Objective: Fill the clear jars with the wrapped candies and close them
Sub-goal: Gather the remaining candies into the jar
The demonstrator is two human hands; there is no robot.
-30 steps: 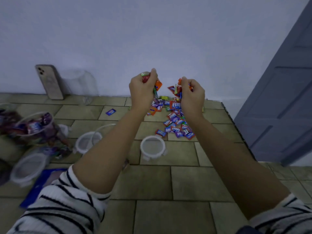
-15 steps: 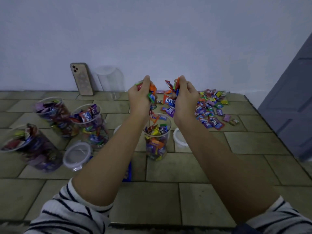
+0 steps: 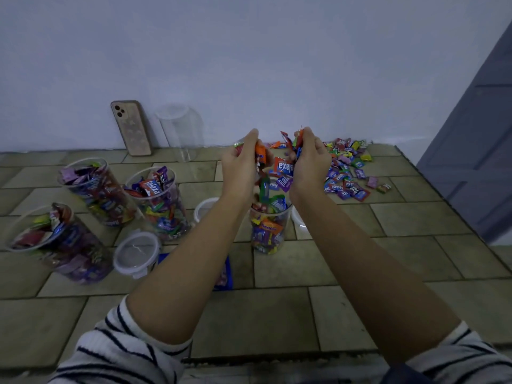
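Note:
Both hands hover above a clear jar that stands on the tiled floor, partly filled with wrapped candies. My left hand and my right hand each hold a bunch of wrapped candies, and several candies fall between them into the jar. A loose pile of candies lies on the floor to the right. Three filled open jars stand at the left. An empty clear jar stands by the wall.
White-rimmed lids lie on the floor: one at the left, one behind my left arm, one by the jar. A phone leans on the wall. A blue packet lies under my left arm. A grey door is at the right.
The view swung left, bringing the filled jars into sight. My hands carried candies from the pile to above the jar and have loosened, so candies now drop in.

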